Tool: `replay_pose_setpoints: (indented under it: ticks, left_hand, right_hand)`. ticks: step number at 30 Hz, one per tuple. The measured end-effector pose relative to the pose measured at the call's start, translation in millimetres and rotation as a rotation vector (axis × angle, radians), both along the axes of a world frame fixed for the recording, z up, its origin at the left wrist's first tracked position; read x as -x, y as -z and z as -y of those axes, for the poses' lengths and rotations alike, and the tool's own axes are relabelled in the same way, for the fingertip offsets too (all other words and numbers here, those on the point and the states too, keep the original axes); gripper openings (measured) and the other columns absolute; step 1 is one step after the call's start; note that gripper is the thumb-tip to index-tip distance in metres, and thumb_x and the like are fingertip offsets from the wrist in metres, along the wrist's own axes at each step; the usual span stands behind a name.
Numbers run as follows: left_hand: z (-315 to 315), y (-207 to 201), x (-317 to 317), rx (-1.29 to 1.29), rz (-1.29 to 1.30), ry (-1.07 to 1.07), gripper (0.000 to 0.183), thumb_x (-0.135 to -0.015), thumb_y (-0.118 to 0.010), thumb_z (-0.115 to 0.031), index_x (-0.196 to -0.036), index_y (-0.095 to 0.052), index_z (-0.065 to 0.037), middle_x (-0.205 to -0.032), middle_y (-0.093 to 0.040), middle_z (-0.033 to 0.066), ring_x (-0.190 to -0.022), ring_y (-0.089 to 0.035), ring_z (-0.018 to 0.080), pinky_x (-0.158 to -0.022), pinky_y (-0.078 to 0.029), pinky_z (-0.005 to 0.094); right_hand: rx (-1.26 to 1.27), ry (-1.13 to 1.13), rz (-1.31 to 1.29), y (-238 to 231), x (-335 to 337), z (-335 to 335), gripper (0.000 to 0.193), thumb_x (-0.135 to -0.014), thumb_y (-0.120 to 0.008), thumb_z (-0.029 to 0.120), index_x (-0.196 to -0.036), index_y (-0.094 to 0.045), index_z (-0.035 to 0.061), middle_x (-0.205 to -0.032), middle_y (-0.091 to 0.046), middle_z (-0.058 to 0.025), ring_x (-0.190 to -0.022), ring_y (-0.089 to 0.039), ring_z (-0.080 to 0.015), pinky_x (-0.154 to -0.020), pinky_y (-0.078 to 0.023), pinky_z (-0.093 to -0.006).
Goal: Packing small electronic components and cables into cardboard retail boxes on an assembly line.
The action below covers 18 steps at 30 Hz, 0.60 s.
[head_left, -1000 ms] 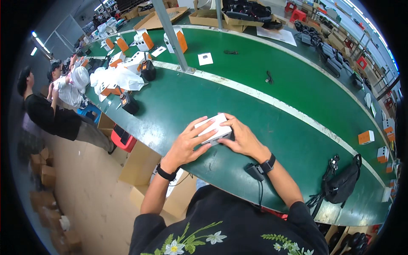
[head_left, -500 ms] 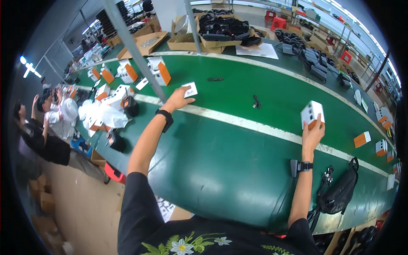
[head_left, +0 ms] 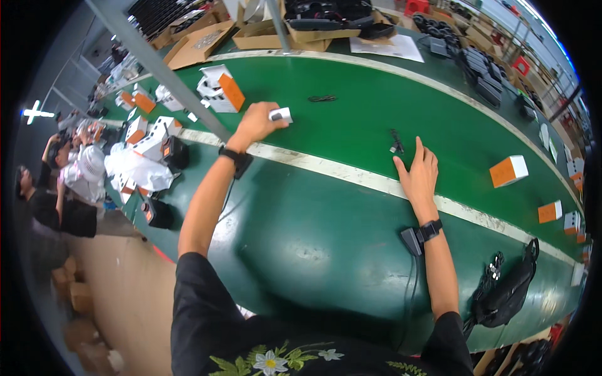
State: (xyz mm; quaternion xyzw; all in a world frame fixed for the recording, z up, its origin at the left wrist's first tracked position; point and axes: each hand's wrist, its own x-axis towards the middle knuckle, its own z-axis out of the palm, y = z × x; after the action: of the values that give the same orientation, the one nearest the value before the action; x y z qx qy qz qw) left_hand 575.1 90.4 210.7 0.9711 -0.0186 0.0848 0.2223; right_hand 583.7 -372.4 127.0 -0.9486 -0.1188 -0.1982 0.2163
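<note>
My left hand (head_left: 256,125) is closed on a small white leaflet (head_left: 280,115) with dark print, over the green belt (head_left: 351,141). My right hand (head_left: 420,172) is open and holds nothing, thumb and forefinger apart. Just beyond its fingertips lies a small coiled black cable (head_left: 396,141) with a light plug end. Another bundled black cable (head_left: 322,98) lies farther back on the belt. To the right of my right hand stands a white-and-orange box (head_left: 509,171).
An open white-and-orange box (head_left: 221,91) stands behind the grey post (head_left: 163,72) at left. A black bag (head_left: 506,294) and bundled cables (head_left: 491,269) lie at the near right. Several boxes and plastic bags (head_left: 139,168) crowd the left, with people beyond.
My right hand has let go of the white-and-orange box and moved left toward the black cable. My left hand still holds the leaflet, which is now turned more edge-on.
</note>
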Motion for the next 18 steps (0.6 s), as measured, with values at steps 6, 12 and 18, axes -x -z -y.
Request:
replay_pose_setpoints:
  ticks: [6, 12, 18]
  left_hand:
    - [63, -86, 280, 0.255, 0.184, -0.248, 0.043, -0.081, -0.099, -0.021, -0.108, -0.072, 0.0, -0.087, -0.073, 0.0159, -0.074, -0.071, 0.0294, -0.075, -0.057, 0.0379]
    - [48, -4, 553, 0.672, 0.7, -1.295, 0.027, -0.094, -0.091, -0.014, -0.11, -0.073, -0.002, -0.098, -0.076, 0.0005, -0.088, -0.071, 0.0087, -0.077, -0.057, 0.0256]
    - [26, 226, 658, 0.527, 0.448, -1.763, 0.09, -0.079, -0.101, -0.045, -0.142, -0.064, 0.008, -0.126, -0.076, 0.0258, -0.115, -0.074, 0.0338, -0.103, -0.057, 0.0431]
  right_hand:
    - [0.041, -0.044, 0.069, -5, -32, -63, 0.038, -0.1, -0.079, 0.033, -0.128, -0.077, 0.0079, -0.12, -0.071, -0.0168, -0.115, -0.067, -0.0401, -0.096, -0.055, -0.0554]
    - [-0.197, -0.205, 0.105, 23, -57, -37, 0.021, -0.101, -0.078, 0.021, -0.117, -0.081, 0.0061, -0.104, -0.078, -0.0148, -0.093, -0.076, -0.0331, -0.085, -0.061, -0.0451]
    - [-0.493, -0.069, 0.255, 11, -39, -55, 0.023, -0.102, -0.082, 0.022, -0.113, -0.08, 0.0024, -0.104, -0.079, -0.0112, -0.089, -0.074, -0.0242, -0.083, -0.061, -0.0394]
